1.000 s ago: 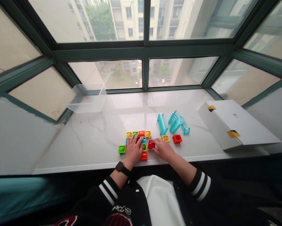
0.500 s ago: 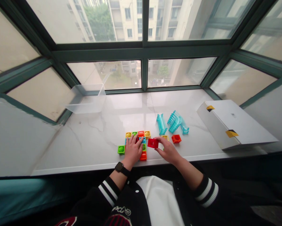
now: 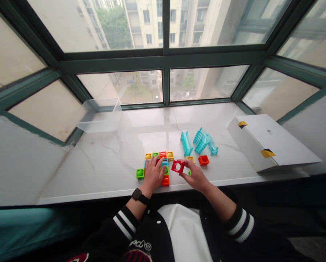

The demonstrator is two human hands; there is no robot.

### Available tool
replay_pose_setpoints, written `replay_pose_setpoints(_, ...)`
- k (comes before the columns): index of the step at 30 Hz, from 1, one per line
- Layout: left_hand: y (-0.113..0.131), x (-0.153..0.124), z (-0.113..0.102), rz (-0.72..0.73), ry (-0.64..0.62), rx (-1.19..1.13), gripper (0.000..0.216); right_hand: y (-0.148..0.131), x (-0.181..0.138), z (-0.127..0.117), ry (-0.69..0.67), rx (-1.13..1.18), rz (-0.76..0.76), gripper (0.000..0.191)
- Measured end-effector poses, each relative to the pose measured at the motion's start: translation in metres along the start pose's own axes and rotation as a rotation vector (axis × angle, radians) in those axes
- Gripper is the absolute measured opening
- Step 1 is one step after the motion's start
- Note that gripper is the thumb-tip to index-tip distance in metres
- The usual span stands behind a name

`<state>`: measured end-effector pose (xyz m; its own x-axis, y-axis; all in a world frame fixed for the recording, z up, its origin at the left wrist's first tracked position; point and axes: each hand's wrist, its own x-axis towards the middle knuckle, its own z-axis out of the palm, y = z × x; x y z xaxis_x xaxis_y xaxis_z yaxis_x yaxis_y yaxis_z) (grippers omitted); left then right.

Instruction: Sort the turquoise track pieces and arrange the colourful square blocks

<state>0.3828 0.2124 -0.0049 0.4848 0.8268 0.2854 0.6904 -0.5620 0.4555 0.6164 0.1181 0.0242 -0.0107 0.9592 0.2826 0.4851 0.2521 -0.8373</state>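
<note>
Between the thumb and fingers of my right hand is a red toy block, its round hole facing me. My left hand lies with fingers spread over a cluster of coloured blocks, hiding several of them. Around its fingers show a yellow block, a blue block and an orange-red block. At the cluster's left edge sits a green block. Behind my right hand a yellow block and a bit of green are partly hidden. An orange-red block stands to the right.
Clear turquoise track pieces lie behind the loose blocks, a curved one among them. A transparent plastic bin stands at the back left. To the right is a white box. The white sill ends at its front edge.
My right hand has turned the red block, so its round hole now faces me. The left fingers have shifted slightly over the cluster.
</note>
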Motion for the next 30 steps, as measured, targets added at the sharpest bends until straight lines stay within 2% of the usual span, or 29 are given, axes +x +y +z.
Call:
replay_pose_setpoints(4, 0.015, 0.002, -0.018, 0.005, 0.016, -0.346, 0.036, -0.005, 0.0, 0.002, -0.01, -0.015, -0.018, 0.052)
replay_pose_setpoints(9, 0.04, 0.003, -0.027, -0.167, -0.234, -0.932, 0.038, -0.015, 0.001, 0.003, -0.025, 0.023, -0.055, 0.054)
replay_pose_setpoints(12, 0.046, 0.003, -0.023, -0.262, -0.283, -1.107, 0.046, -0.016, 0.0, 0.003, -0.044, 0.022, -0.056, 0.053)
replay_pose_setpoints(15, 0.045, 0.001, -0.017, -0.32, -0.289, -1.149, 0.051, -0.013, -0.001, 0.002, -0.031, -0.013, -0.06, 0.054)
replay_pose_setpoints(21, 0.039, -0.002, -0.008, -0.307, -0.321, -1.129, 0.056, -0.002, -0.002, 0.004, 0.046, -0.067, -0.096, 0.052)
replay_pose_setpoints(30, 0.042, -0.001, -0.005, -0.341, -0.302, -1.132, 0.053, -0.005, -0.001, 0.0, 0.01, -0.077, -0.126, 0.069)
